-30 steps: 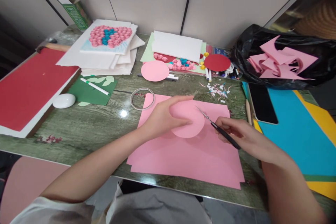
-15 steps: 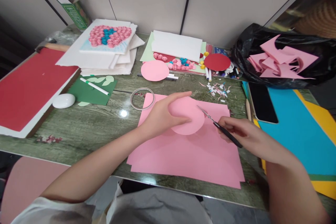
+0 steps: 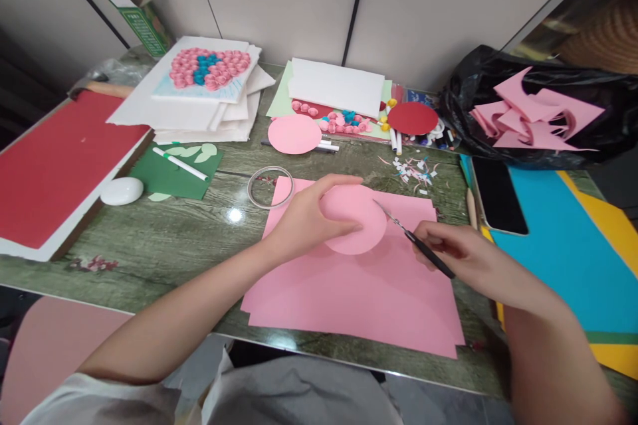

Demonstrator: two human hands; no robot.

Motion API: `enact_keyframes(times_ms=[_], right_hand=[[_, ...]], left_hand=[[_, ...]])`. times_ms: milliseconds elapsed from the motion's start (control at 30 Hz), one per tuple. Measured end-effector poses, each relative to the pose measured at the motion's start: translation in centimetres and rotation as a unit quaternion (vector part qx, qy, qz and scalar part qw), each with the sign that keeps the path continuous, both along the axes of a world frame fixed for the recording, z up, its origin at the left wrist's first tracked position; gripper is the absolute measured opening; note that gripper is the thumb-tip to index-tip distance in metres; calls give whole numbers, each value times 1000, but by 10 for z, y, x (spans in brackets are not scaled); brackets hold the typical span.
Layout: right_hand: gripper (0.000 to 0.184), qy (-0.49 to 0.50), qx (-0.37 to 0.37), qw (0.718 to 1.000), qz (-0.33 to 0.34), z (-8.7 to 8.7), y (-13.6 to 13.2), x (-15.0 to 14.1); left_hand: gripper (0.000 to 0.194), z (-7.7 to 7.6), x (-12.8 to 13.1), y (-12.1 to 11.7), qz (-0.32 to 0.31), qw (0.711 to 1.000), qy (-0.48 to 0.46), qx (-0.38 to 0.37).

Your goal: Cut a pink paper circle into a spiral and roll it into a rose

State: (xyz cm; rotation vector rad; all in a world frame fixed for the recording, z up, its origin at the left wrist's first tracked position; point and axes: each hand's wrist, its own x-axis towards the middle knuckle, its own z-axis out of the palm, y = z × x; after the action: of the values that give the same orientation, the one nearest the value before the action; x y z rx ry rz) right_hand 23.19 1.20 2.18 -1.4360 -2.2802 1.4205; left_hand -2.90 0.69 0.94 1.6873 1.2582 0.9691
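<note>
Scissors point(image 3: 415, 240) are gripped in the right hand point(image 3: 456, 249), fingers wrapped around the handles, blade tips at the disc's edge nearest that hand. Pink paper disc point(image 3: 365, 214) is clamped between thumb and fingers of the left hand point(image 3: 306, 218), above pink paper sheets point(image 3: 349, 295). Current step appears to be edge trimming; blade opening cannot be determined. Continued trimming would require turning the disc with the left fingers while the blades follow its curve. Paper clippings point(image 3: 415, 174) lie beyond the right fingers; tape roll point(image 3: 250, 192), left of the left fingers.
</note>
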Motion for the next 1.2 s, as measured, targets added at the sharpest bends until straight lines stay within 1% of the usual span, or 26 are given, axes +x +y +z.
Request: enact_keyframes(times_ms=[167, 267, 367, 500, 567, 700, 900, 1200], right_hand=[[18, 15, -30, 999, -8, 1, -1, -1], [15, 26, -25, 999, -20, 4, -1, 5], [17, 28, -15, 999, -30, 7, -2, 7], [19, 28, -33, 999, -11, 11, -2, 3], [20, 37, -34, 999, -20, 12, -2, 2], [21, 66, -17, 996, -63, 8, 0, 0], [18, 73, -21, 995, -69, -1, -1, -8], [17, 75, -25, 995, -65, -2, -1, -11]], left_hand=[[51, -3, -1, 2, 32, 999, -9, -9], [52, -2, -1, 3, 50, 998, -16, -28], [52, -1, -2, 5, 66, 997, -28, -43], [55, -5, -4, 6, 82, 992, -64, -69], [56, -6, -4, 7, 85, 990, -77, -77], [55, -6, -2, 6, 91, 991, -70, -64], [54, -7, 0, 5, 106, 991, -66, -43], [54, -9, 0, 4, 105, 989, -88, -50]])
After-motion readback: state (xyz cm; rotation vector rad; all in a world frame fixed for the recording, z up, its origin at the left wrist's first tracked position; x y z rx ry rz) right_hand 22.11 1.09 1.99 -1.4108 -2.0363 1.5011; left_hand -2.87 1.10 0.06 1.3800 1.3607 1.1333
